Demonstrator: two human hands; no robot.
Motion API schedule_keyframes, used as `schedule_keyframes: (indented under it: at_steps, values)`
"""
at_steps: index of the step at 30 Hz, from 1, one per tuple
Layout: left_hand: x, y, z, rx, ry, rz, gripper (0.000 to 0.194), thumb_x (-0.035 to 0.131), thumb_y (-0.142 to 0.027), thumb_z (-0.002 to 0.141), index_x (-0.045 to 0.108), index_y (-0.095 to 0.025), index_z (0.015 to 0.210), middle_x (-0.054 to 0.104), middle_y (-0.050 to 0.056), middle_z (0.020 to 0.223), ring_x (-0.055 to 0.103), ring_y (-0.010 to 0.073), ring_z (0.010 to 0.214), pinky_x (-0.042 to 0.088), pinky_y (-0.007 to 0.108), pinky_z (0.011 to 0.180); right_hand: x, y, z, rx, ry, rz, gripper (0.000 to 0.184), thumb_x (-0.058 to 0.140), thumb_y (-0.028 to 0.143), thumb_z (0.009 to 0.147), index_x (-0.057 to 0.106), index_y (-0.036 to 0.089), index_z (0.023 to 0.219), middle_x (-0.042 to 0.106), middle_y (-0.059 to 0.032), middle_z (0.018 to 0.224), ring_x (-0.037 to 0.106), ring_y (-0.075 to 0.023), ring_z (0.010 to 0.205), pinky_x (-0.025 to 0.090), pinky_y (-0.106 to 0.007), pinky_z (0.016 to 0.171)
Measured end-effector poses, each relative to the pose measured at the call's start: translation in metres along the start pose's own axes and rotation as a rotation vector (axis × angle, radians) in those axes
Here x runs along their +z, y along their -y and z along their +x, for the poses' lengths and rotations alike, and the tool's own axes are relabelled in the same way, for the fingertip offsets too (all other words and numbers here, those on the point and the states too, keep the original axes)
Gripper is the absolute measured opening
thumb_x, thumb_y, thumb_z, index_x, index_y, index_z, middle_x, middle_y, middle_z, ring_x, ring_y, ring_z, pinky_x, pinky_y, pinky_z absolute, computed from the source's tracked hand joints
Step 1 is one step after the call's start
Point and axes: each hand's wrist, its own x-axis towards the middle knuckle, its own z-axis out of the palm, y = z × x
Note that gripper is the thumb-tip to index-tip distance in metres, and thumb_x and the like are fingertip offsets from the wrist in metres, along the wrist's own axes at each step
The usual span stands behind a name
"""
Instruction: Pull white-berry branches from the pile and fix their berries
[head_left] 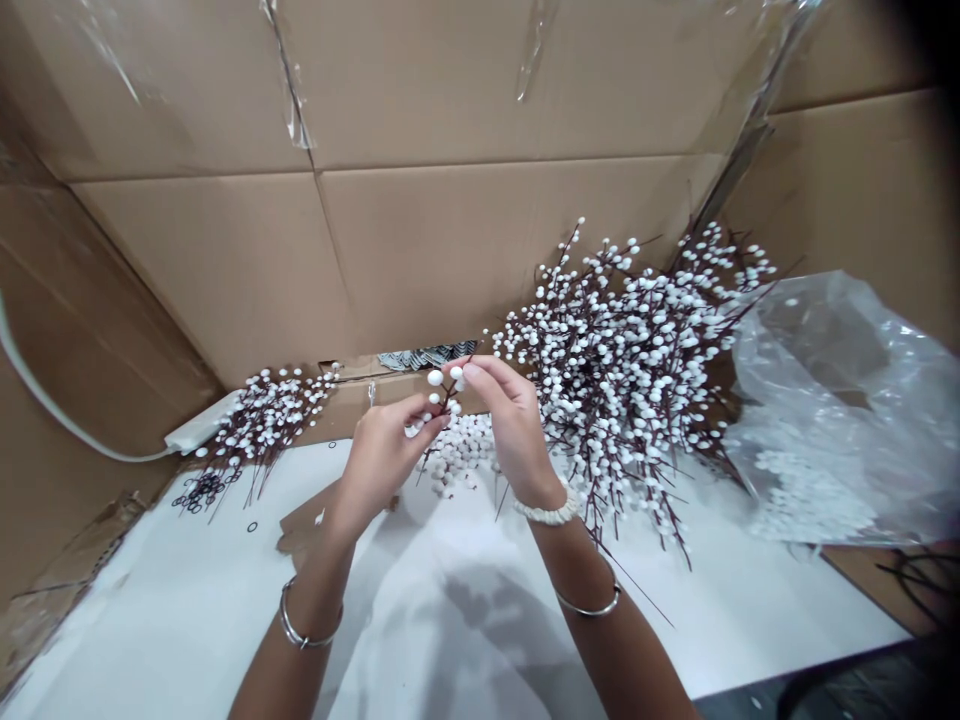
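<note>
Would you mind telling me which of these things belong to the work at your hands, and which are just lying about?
Belonging to the work: left hand and right hand on a white-berried sprig; large heap of berried branches; smaller berried bunch; cluster of white berries.

Lying about: clear plastic bag; black rings; white cable; cardboard wall.

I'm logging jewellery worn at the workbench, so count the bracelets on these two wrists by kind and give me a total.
Metal bangles: 2, one on each wrist
White beaded bracelet: 1, on the right wrist
Total: 3
</note>
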Motion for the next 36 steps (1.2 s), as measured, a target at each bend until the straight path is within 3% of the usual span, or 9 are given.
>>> schedule_keyframes:
  at_steps: [5,7,9,11,17,22,29,33,36]
  values:
    - [-0.008,0.015,0.006,-0.028,0.171,-0.302,0.041,0.038,-0.050,0.098,0.067,-0.021,0.104,0.072,0.007,0.106,0.067,0.0206,0.096,0.049,0.030,0.083,-0.005,0.000,0.004,-0.014,-0.094,0.062,0.012,0.062,0.030,0.086,0.070,0.022,0.081,0.069,-0.0003,0.085,0.061,-0.0138,0.082,0.048,-0.028,0.076]
    - [-0.004,0.029,0.009,-0.096,0.232,-0.091,0.048,0.025,-0.045,0.101,0.065,-0.020,0.102,0.071,0.010,0.104,0.066,0.0212,0.096,0.049,0.031,0.085,-0.008,-0.001,0.006,-0.029,-0.124,0.062,0.013,0.062,0.031,0.086,0.069,0.022,0.081,0.068,0.0002,0.085,0.060,-0.0135,0.081,0.048,-0.027,0.075]
    - [0.008,0.044,0.010,-0.194,0.369,0.326,0.040,0.029,-0.038,0.100,0.065,-0.020,0.096,0.071,0.010,0.098,0.066,0.0233,0.093,0.047,0.033,0.083,-0.012,-0.001,0.008,-0.045,-0.140,0.064,0.013,0.061,0.032,0.086,0.069,0.022,0.080,0.066,0.0003,0.085,0.059,-0.0135,0.082,0.047,-0.027,0.076]
    - [0.027,0.057,0.010,-0.255,0.475,0.507,0.027,0.042,-0.027,0.095,0.066,-0.018,0.089,0.071,0.012,0.094,0.066,0.0265,0.090,0.046,0.034,0.079,-0.014,-0.002,0.009,-0.062,-0.142,0.074,0.014,0.060,0.031,0.087,0.068,0.021,0.079,0.065,0.0002,0.085,0.059,-0.0133,0.084,0.046,-0.027,0.080]
    - [0.077,0.082,0.006,-0.304,0.582,0.633,0.025,0.048,-0.005,0.086,0.065,-0.015,0.103,0.069,0.012,0.104,0.065,0.0233,0.097,0.047,0.034,0.083,-0.016,0.003,0.009,-0.047,-0.138,0.121,0.019,0.057,0.033,0.089,0.063,0.021,0.076,0.062,-0.0001,0.083,0.058,-0.0132,0.081,0.047,-0.029,0.080]
    - [0.086,0.089,0.007,-0.278,0.572,0.579,0.017,0.052,-0.009,0.088,0.064,-0.011,0.098,0.068,0.011,0.100,0.064,0.0217,0.092,0.049,0.039,0.085,-0.015,0.006,0.009,-0.048,-0.174,0.117,0.018,0.057,0.032,0.087,0.063,0.020,0.074,0.062,-0.0009,0.085,0.059,-0.0146,0.087,0.048,-0.030,0.085]
    - [0.043,0.073,0.021,-0.132,0.389,0.226,0.023,0.046,-0.033,0.095,0.061,-0.018,0.103,0.069,0.006,0.095,0.065,0.0175,0.086,0.050,0.028,0.078,-0.015,0.010,0.007,0.007,-0.096,0.116,0.022,0.053,0.031,0.087,0.059,0.020,0.068,0.065,-0.0026,0.086,0.060,-0.0165,0.088,0.048,-0.030,0.082]
    - [0.011,0.045,0.020,-0.018,-0.105,-0.313,0.028,0.059,-0.041,0.089,0.062,-0.018,0.105,0.068,0.008,0.101,0.064,0.0174,0.090,0.050,0.029,0.082,-0.008,0.009,0.004,0.103,0.098,0.177,0.021,0.052,0.027,0.085,0.059,0.021,0.067,0.067,-0.0022,0.081,0.061,-0.0165,0.084,0.047,-0.031,0.081]
    - [-0.003,0.026,0.013,0.002,-0.250,-0.521,0.026,0.065,-0.038,0.087,0.068,-0.020,0.106,0.070,0.007,0.096,0.065,0.0166,0.091,0.049,0.028,0.086,0.001,0.006,0.000,0.152,0.235,0.205,0.021,0.052,0.026,0.085,0.058,0.021,0.065,0.067,-0.0017,0.076,0.061,-0.0160,0.082,0.046,-0.032,0.084]
